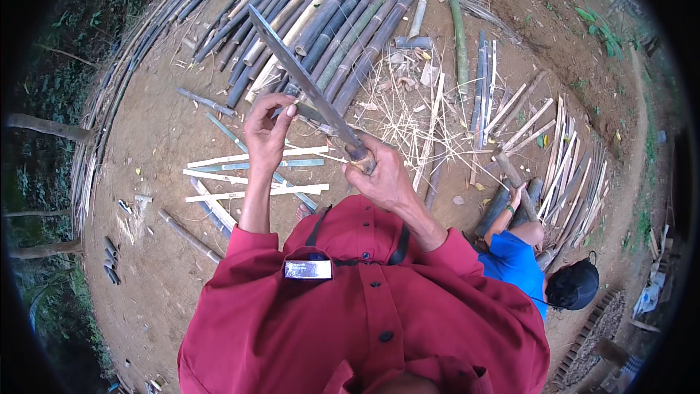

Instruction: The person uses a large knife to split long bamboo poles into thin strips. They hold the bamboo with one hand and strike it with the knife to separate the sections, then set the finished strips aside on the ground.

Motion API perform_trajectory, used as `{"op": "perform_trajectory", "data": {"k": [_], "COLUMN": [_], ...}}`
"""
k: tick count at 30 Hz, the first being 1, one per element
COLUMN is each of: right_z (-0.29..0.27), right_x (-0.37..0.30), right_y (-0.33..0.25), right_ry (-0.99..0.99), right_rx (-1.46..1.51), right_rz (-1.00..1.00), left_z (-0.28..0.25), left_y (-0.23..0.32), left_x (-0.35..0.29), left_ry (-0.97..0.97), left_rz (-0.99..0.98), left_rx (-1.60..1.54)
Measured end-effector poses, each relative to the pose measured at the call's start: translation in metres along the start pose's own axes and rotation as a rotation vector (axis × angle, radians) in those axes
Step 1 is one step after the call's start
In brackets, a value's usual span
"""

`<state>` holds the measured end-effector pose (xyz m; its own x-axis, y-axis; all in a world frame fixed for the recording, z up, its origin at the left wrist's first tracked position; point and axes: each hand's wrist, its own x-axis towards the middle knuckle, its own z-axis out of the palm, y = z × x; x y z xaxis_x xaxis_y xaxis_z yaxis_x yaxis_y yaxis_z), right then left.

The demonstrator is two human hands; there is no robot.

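My right hand (384, 179) is wrapped round the handle of a machete (303, 78), in front of my red shirt. Its long blade slants up and to the left, with the tip toward the pile of poles. On the left, my left hand (264, 135) is closed in a pinch, thumb against fingers, close beside the blade. A short dark greenish strip (309, 112) sticks out from that pinch and passes behind the blade. Its kind is hard to make out at this size. Beneath my hands, pale split bamboo strips (255, 193) lie crossed on the ground.
Long bamboo poles (379, 18) are heaped ahead. Thin shavings (408, 113) are scattered right of the blade. At the right, a co-worker in a blue shirt (514, 266) and dark cap grips a wooden piece (510, 166), near more split strips (569, 164). A round stick (189, 235) lies at left.
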<state>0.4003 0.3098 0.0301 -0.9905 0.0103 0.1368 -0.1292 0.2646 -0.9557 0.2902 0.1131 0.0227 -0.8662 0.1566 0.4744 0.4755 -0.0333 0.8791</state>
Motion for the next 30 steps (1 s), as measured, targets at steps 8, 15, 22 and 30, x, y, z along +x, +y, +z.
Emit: {"op": "perform_trajectory", "data": {"k": [8,15,22,30], "right_z": [-0.005,-0.009,-0.013,-0.016], "right_x": [-0.004,-0.013,-0.016,-0.021], "right_y": [-0.014,-0.024,-0.025,-0.030], "right_ry": [-0.026,0.010,0.013,0.010], "right_rx": [-0.120,-0.205,-0.224,-0.235], "right_rz": [0.017,0.021,0.028,0.076], "left_z": [0.012,0.017,0.024,0.027], "left_y": [0.014,0.019,0.029,0.031], "left_x": [-0.005,-0.009,-0.005,-0.003], "left_ry": [0.025,-0.007,-0.026,-0.031], "left_rz": [0.033,0.109,0.087,0.068], "left_rx": [0.121,0.202,0.235,0.241]}}
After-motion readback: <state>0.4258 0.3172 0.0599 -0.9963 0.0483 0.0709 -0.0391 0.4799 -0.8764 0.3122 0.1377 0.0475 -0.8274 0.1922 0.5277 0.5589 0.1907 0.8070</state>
